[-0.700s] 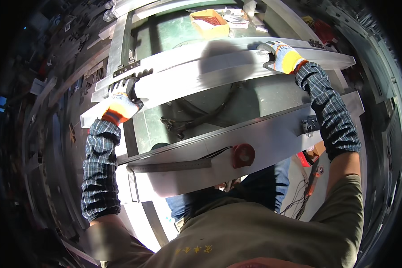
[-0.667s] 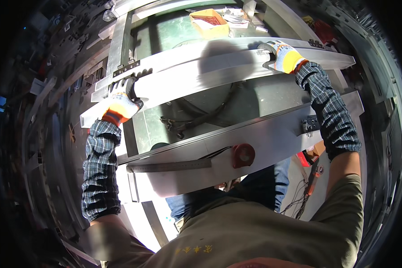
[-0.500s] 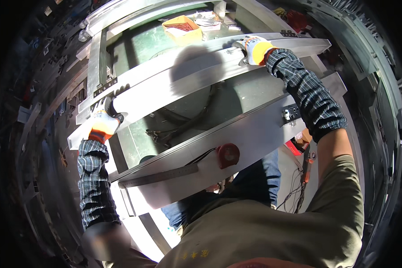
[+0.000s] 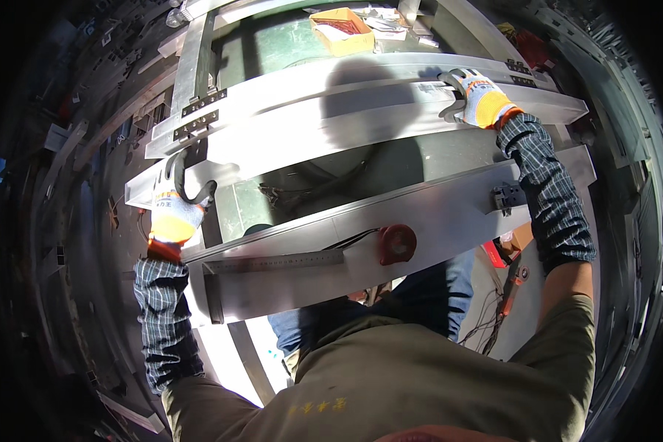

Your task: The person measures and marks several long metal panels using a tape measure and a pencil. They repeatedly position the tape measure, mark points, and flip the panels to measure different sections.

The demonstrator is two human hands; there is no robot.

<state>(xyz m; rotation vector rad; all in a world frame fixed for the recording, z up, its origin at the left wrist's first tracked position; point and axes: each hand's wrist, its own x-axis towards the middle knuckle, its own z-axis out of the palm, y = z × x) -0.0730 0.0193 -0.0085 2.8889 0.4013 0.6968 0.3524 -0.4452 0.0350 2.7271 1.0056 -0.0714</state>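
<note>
A long silvery metal bar stretches across in front of me, beside a second bar on its far side. My left hand, in a grey, white and orange glove, is at the near bar's left end, fingers stretched out and thumb apart. Toward the right end, my gloved right hand hooks its fingers over the near bar, thumb on the near side. Nearer to me a wide metal profile carries a steel ruler and a red tape measure.
Black brackets with bolts sit at the frame's left; more black brackets are at the right. A yellow box with red contents stands beyond the bars. An orange-handled tool and cables lie at the lower right.
My left hand has drawn back toward me along the bar's end, its fingers straighter. My right hand stays by the right end. A second row of brackets now shows on both sides. The view has shifted.
</note>
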